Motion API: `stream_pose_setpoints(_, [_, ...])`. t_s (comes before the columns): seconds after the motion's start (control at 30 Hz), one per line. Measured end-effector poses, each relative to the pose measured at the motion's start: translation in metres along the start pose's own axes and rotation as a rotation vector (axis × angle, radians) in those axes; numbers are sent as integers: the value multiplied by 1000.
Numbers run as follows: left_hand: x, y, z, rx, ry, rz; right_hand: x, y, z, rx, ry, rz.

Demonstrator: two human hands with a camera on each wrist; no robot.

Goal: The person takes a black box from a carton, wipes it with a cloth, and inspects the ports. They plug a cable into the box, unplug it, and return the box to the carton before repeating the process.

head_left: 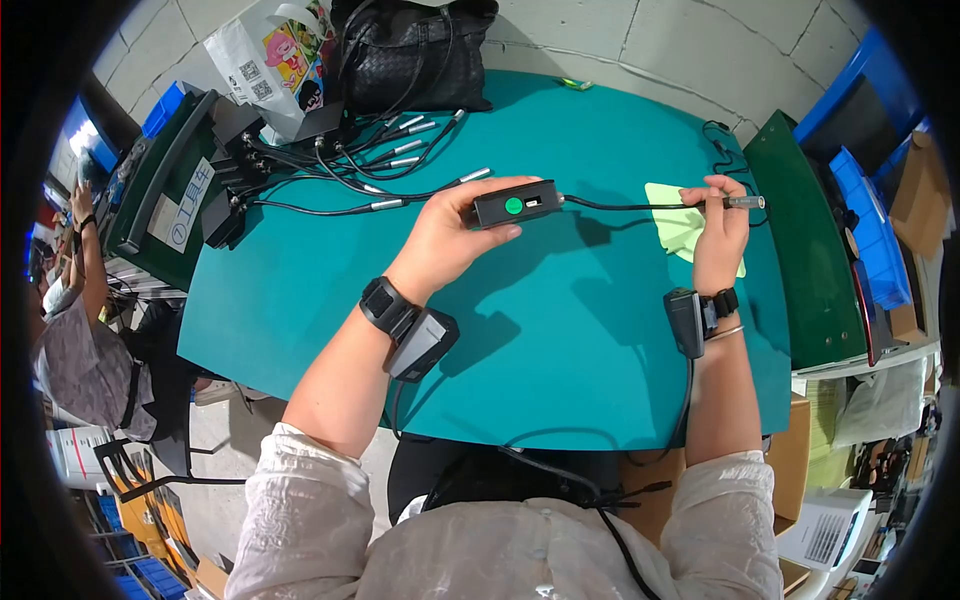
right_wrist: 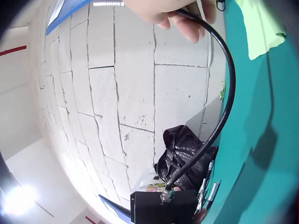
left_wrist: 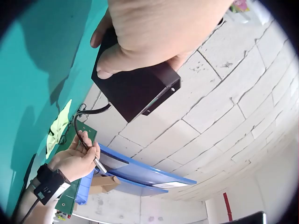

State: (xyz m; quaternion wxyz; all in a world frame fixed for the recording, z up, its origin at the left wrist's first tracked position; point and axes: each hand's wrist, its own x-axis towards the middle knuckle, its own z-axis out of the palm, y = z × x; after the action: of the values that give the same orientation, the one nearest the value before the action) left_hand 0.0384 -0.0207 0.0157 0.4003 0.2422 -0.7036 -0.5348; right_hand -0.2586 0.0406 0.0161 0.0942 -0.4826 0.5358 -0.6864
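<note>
My left hand (head_left: 435, 240) grips a small black box (head_left: 490, 211) above the table, thumb along its near side and fingers behind. On the face toward me are a round green sticker (head_left: 514, 206) and a small white-edged slot. A black cable (head_left: 620, 207) leaves the box's right end through a metal fitting (right_wrist: 167, 194) and bends in an arc in the right wrist view. Near its far end my right hand (head_left: 718, 240) holds the cable, and the silver plug (head_left: 742, 202) sticks out past the fingers to the right. A pale yellow-green cloth (head_left: 672, 225) lies beneath that hand.
At the table's back left, several similar black boxes (head_left: 235, 130) lie with cables and silver plugs (head_left: 400, 162). Behind them stand a printed bag (head_left: 245, 75) and a black handbag (head_left: 420, 60). Green panels (head_left: 800, 230) flank the teal table (head_left: 560, 360). Another person (head_left: 90, 340) is at far left.
</note>
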Motion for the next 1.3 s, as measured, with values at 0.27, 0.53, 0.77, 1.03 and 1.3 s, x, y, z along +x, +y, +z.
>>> stream_pose_setpoints(0.27, [-3,-3,7,-95,-6,-203,-11,-28,7,-45,-354,-88])
stream_pose_setpoints(0.53, [-3,-3,19,-365,-30,-369,-33,-42,28,-564,-680,-191])
stream_pose_setpoints(0.77, [-4,1,20,-430,-56,-357,-38,-37,31,-798,-699,-365])
stream_pose_setpoints(1.03, [-3,-8,25,-460,-172,-292,-22,-49,15,-778,-722,-278])
stream_pose_setpoints(1.3, [-4,-6,17,-393,-267,-232,-22,-130,-113,-847,-291,-215])
